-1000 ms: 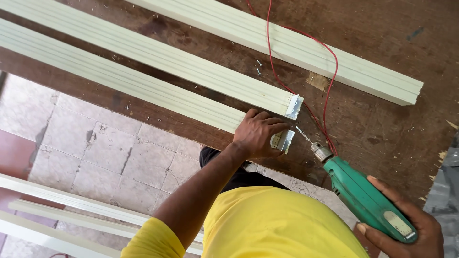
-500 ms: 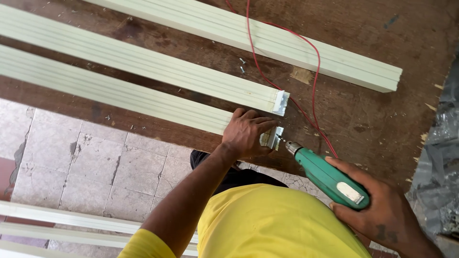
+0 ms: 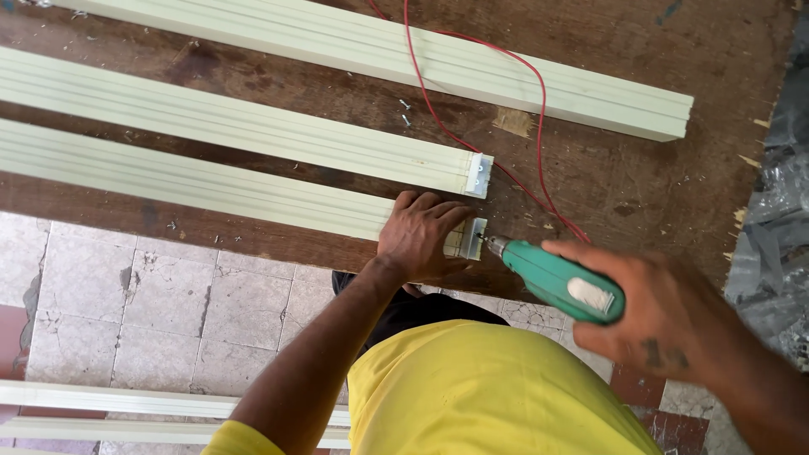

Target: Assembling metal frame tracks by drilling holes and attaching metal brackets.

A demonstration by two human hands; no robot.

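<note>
a person in a yellow shirt (image 3: 497, 396) leans over a brown wooden workbench (image 3: 640, 185). nearest, the right hand (image 3: 666, 316) grips a green electric drill (image 3: 560, 282), its tip at the metal end bracket (image 3: 474, 238) of a pale green strip (image 3: 194, 187). just left of the bracket, the left hand (image 3: 421, 236) presses flat on the strip. the step looks like driving a screw; steady, straight pressure seems needed. beyond the bracket lie two more strips and a red cord (image 3: 539, 109).
</note>
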